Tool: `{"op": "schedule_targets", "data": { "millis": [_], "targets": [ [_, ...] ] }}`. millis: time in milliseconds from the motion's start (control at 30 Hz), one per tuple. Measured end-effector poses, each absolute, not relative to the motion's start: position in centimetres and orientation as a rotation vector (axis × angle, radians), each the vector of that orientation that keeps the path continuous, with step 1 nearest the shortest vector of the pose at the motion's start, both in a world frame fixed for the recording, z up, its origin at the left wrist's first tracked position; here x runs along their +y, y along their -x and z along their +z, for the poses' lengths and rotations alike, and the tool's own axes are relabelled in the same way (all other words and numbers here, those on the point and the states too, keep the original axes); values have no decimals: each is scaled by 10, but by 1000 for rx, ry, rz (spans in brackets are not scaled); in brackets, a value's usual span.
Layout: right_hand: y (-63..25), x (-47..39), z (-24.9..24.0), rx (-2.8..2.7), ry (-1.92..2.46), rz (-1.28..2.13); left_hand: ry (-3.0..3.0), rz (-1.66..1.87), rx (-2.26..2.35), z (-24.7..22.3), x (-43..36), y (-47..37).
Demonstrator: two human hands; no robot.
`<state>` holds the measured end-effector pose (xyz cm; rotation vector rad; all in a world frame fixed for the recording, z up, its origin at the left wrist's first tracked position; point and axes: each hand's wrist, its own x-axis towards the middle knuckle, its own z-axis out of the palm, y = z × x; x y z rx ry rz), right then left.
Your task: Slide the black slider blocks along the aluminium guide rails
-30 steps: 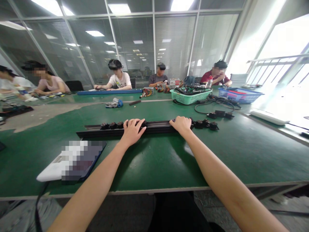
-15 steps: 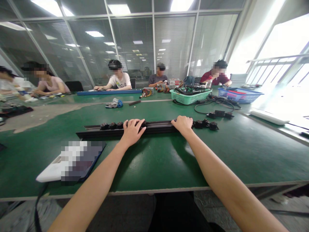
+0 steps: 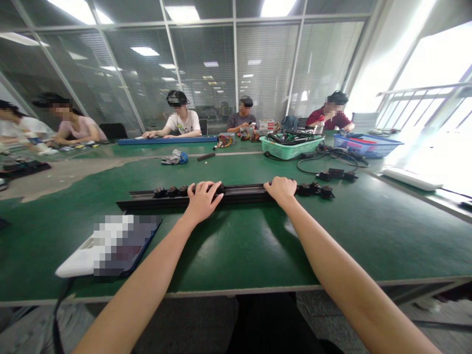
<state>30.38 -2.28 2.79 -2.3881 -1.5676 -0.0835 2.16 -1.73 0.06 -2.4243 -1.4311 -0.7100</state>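
Note:
A long black rail (image 3: 243, 198) lies crosswise on the green table in front of me, its channel facing up. A row of black round-topped pieces (image 3: 172, 191) sits along it, reaching past its right end. My left hand (image 3: 202, 196) grips the rail and pieces near the middle, fingers bent over the top and thumb along the near side. Closed at the rail's right end is my right hand (image 3: 282, 191), wrapped over the row of pieces, several of which (image 3: 313, 190) stick out beyond it. What lies under both palms is hidden.
Left of my forearm lie a white device and a dark phone-like slab (image 3: 145, 231), partly pixelated. A green basket (image 3: 291, 151) of cables, a blue basket (image 3: 368, 146), loose black pieces (image 3: 336, 174) and a cloth (image 3: 174, 157) are farther back. Several people sit across the table.
My right hand has shifted very slightly to the right along the rail. My left hand and the rail look almost unmoved.

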Motion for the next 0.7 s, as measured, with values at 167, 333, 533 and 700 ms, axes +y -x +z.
{"op": "schedule_targets", "data": {
  "millis": [167,333,533,700],
  "targets": [
    [-305,-23,28,-1548,2400,-58,2431,-709,-1436,1,-17,-22],
    [-306,-26,29,-1493,2411,-118,2433,-711,-1436,1,-17,-22],
    [-306,-27,29,-1461,2419,-128,2427,-711,-1427,1,-17,-22],
    [-306,-25,28,-1464,2427,-110,2429,-711,-1432,1,-17,-21]
  ]
}}
